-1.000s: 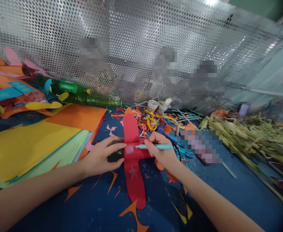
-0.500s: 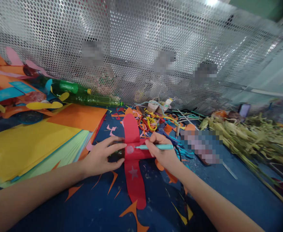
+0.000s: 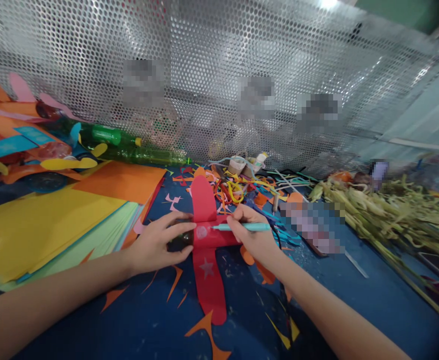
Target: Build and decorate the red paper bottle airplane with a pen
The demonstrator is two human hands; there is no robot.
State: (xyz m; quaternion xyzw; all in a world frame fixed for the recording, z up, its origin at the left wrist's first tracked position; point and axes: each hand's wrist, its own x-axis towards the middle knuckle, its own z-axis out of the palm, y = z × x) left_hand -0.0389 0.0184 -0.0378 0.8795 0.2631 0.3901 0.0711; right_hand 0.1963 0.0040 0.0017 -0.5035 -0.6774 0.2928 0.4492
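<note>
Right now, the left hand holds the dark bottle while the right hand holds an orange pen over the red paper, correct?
Not quite: the head view shows a light blue pen in the right hand, not an orange one. The rest stands.

Blue table (image 3: 148, 327) with red plane (image 3: 206, 242), paper scraps (image 3: 208, 324)

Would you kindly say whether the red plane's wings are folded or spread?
Spread: the far wing and the near wing extend outward from opposite sides of the red body.
</note>
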